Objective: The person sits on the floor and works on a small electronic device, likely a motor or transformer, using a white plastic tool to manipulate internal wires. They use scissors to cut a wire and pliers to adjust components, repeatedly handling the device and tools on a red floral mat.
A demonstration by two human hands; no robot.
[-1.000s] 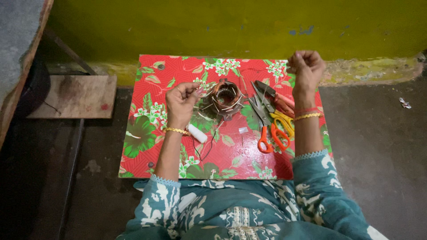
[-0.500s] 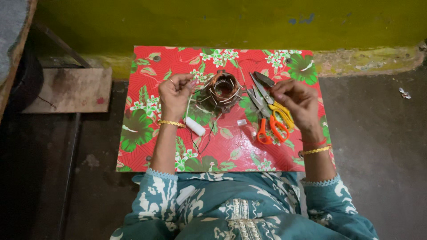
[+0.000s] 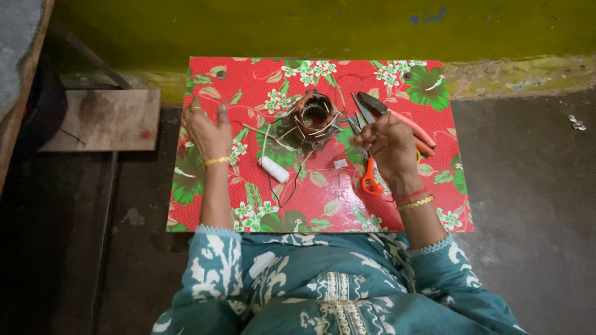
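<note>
A round motor stator (image 3: pixel 313 118) with copper windings and white strands lies in the middle of a red floral board (image 3: pixel 248 80). My left hand (image 3: pixel 208 133) is raised left of it, back to the camera. A thin white thread (image 3: pixel 267 135) runs from the stator to its thumb side. Right of the stator, my right hand (image 3: pixel 390 147) hovers over the tools with fingertips pinched together; whatever is between them is too thin to see. A white thread spool (image 3: pixel 274 169) lies between the hands, near the stator.
Orange-handled scissors (image 3: pixel 371 181) and red-handled pliers (image 3: pixel 413 131) lie under and beside my right hand. A wooden plank (image 3: pixel 105 119) sits left of the board. A yellow-green wall (image 3: pixel 310 25) runs along the far side, with dark concrete floor (image 3: pixel 528 186) around.
My left hand has moved left, away from the stator, drawing the thread out. My right hand came down from the board's far right corner to just right of the stator.
</note>
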